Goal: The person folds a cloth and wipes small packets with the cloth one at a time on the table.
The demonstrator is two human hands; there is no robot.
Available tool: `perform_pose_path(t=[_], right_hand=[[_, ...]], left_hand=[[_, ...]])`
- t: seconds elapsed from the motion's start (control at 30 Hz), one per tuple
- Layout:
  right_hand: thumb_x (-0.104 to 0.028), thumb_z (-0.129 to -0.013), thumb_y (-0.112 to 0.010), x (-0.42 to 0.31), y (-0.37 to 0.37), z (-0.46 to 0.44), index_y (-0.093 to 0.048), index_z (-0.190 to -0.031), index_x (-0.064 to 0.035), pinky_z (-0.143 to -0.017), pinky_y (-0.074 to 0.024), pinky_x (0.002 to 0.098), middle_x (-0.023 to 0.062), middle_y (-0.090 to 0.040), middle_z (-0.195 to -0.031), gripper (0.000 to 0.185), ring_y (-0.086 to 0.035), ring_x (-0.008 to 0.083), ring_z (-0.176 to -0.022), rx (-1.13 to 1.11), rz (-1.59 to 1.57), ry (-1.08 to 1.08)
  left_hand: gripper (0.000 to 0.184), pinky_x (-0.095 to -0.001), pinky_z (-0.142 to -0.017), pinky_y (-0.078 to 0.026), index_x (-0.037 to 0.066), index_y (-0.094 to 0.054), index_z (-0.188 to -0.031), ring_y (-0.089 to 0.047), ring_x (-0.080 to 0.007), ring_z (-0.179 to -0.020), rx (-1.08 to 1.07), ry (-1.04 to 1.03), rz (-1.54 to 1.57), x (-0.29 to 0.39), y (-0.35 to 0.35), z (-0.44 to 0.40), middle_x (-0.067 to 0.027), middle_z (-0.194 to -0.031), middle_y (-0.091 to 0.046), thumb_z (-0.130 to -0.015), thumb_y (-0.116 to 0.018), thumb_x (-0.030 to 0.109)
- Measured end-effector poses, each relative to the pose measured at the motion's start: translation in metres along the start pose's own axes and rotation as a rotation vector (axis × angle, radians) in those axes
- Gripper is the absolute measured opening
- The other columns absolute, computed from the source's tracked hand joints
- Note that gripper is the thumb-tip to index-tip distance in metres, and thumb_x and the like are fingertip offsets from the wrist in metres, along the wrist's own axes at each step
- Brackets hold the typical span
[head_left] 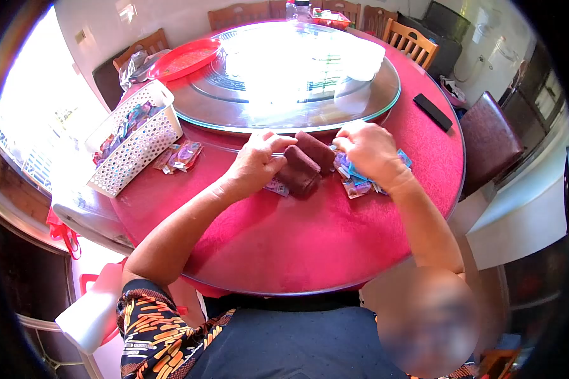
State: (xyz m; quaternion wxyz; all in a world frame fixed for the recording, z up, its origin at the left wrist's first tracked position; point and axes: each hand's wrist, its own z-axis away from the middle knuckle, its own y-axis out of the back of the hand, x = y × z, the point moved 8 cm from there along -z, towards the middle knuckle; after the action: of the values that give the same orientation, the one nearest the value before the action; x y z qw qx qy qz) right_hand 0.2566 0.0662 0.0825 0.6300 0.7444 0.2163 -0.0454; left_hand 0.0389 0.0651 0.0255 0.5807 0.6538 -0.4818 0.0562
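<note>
A dark brown cloth (300, 170), bunched or folded into two lobes, stands up from the red table between my hands. My left hand (261, 161) is closed, its thumb and fingers pinching the cloth's left upper edge. Curled at the cloth's right edge is my right hand (367, 148), fingertips closed on it; the exact grip is partly hidden. Small blue and purple packets (358, 184) lie in a pile under and beside my right hand. Another packet (276, 187) shows partly beneath the cloth on the left.
A white perforated basket (136, 151) of colourful packets tilts at the left, with a loose packet pile (178, 156) beside it. Behind are a glass turntable (215, 117) and a red tray (186, 59). A black phone-like object (432, 112) lies at right, near a chair (492, 142).
</note>
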Motion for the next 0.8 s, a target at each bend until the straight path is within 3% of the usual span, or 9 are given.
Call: perform_pose_path(t=[0.03,0.2,0.33,0.47,0.57,0.7,0.8], right_hand=[[-0.034,-0.096,-0.068,-0.005,-0.009,0.0,-0.083,-0.104,-0.0066,-0.093,-0.0566,0.0506,0.0204,-0.079,-0.109,0.032,-0.076,0.0381,-0.098,-0.022,0.057,0.009],[-0.036,-0.098,-0.07,-0.007,-0.042,-0.016,-0.082,-0.108,-0.0086,-0.099,-0.0462,0.0533,0.0152,-0.077,-0.11,0.031,-0.068,0.0356,-0.116,-0.048,0.096,0.071],[-0.02,-0.094,-0.074,-0.01,-0.037,-0.007,-0.079,-0.1,-0.0061,-0.09,-0.0517,0.0501,0.0154,-0.077,-0.102,0.016,-0.071,0.0369,-0.105,0.147,-0.021,0.268],[-0.015,-0.096,-0.073,-0.016,-0.035,-0.005,-0.076,-0.104,-0.0038,-0.08,-0.0549,0.0505,0.0185,-0.075,-0.096,0.015,-0.072,0.0398,-0.09,0.209,-0.163,0.358],[-0.013,-0.098,-0.072,-0.021,-0.038,-0.004,-0.074,-0.107,-0.0029,-0.078,-0.0561,0.0473,0.0199,-0.076,-0.097,0.013,-0.074,0.0391,-0.09,0.13,-0.279,0.299],[-0.019,-0.102,-0.07,-0.022,-0.037,-0.002,-0.074,-0.105,-0.0068,-0.075,-0.0563,0.0494,0.0193,-0.076,-0.089,0.014,-0.075,0.0393,-0.085,0.116,-0.414,0.28],[-0.016,-0.101,-0.071,-0.02,-0.038,-0.003,-0.074,-0.107,-0.0047,-0.073,-0.0568,0.0457,0.0198,-0.076,-0.089,0.013,-0.075,0.0376,-0.083,0.093,-0.498,0.271]], left_hand=[[0.052,-0.0483,-0.118,-0.045,0.01,-0.066,-0.143,-0.057,-0.0352,-0.133,0.023,-0.063,-0.049,0.004,-0.003,0.005,-0.0135,-0.137,-0.061,-0.092,-0.068,-0.001],[0.055,-0.0492,-0.117,-0.044,0.012,-0.066,-0.143,-0.056,-0.036,-0.133,0.064,-0.22,-0.085,0.004,0.001,-0.004,-0.0141,-0.134,-0.063,-0.09,-0.071,-0.001],[0.057,-0.0486,-0.117,-0.044,0.012,-0.066,-0.144,-0.055,-0.0353,-0.133,0.073,-0.232,-0.05,0.008,-0.006,-0.001,-0.0136,-0.136,-0.064,-0.089,-0.074,0.001],[0.058,-0.0454,-0.112,-0.048,0.01,-0.067,-0.142,-0.057,-0.0337,-0.129,0.12,-0.223,-0.053,0.014,0.004,0.001,-0.0123,-0.131,-0.067,-0.086,-0.08,0.004],[0.057,-0.0413,-0.102,-0.055,0.01,-0.069,-0.137,-0.061,-0.03,-0.119,0.136,-0.171,-0.027,0.011,0.008,0.001,-0.0107,-0.121,-0.069,-0.082,-0.083,0.003],[0.053,-0.0356,-0.088,-0.058,0.009,-0.072,-0.128,-0.064,-0.0236,-0.106,0.156,-0.138,0.049,0.002,0.008,0.002,-0.0076,-0.11,-0.069,-0.078,-0.087,0.001],[0.042,-0.0346,-0.087,-0.057,0.008,-0.074,-0.116,-0.065,-0.0218,-0.102,0.181,-0.153,0.067,0.002,0.008,0.002,-0.0058,-0.108,-0.068,-0.077,-0.088,0.002]])
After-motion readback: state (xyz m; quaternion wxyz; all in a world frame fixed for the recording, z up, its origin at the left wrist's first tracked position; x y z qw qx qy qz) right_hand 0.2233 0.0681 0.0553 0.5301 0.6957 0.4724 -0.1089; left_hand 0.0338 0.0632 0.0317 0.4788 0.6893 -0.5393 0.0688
